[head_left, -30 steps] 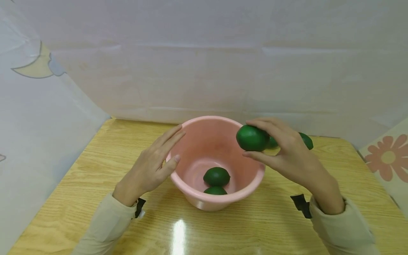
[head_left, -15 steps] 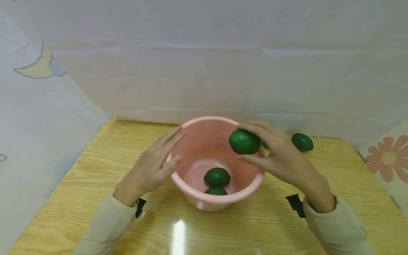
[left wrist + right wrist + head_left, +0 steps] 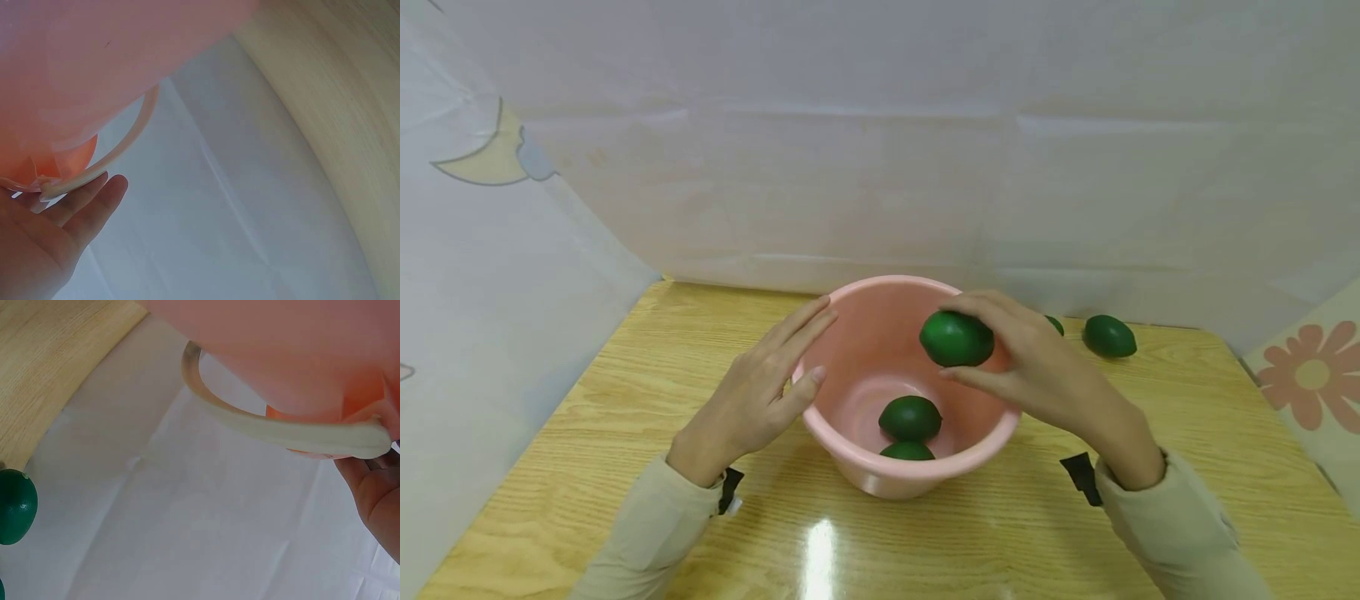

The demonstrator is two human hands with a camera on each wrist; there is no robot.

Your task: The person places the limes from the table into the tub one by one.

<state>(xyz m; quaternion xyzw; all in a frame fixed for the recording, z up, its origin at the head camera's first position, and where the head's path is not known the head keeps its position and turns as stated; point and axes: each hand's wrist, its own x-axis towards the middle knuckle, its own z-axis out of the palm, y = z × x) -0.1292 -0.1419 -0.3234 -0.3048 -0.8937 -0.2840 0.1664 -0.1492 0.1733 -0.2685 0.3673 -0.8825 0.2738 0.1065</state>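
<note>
In the head view, a pink plastic bucket (image 3: 880,321) stands mid-table. My left hand (image 3: 748,396) rests at its left rim, fingers straight along the edge and thumb just over it. My right hand (image 3: 1037,358) pinches a glossy green oval fruit (image 3: 957,338), lime-like in shape, between thumb and fingers above the bucket's right side. Inside the bucket lie two more green fruits, one (image 3: 910,418) near the middle and one (image 3: 907,451) partly hidden by the front rim. A pale handle (image 3: 275,430) curves off the bucket in the right wrist view.
At the back right of the wooden table (image 3: 1172,400), one green fruit (image 3: 1109,336) lies in full view; another (image 3: 1056,325) peeks out behind my right hand. A pale sheet (image 3: 880,183) hangs behind the table, with a flower print (image 3: 1311,372) at right.
My right hand has carried the green fruit leftward, from the bucket's right edge to over its opening. The fruits at the back right have come into clearer view. My left hand stays in place.
</note>
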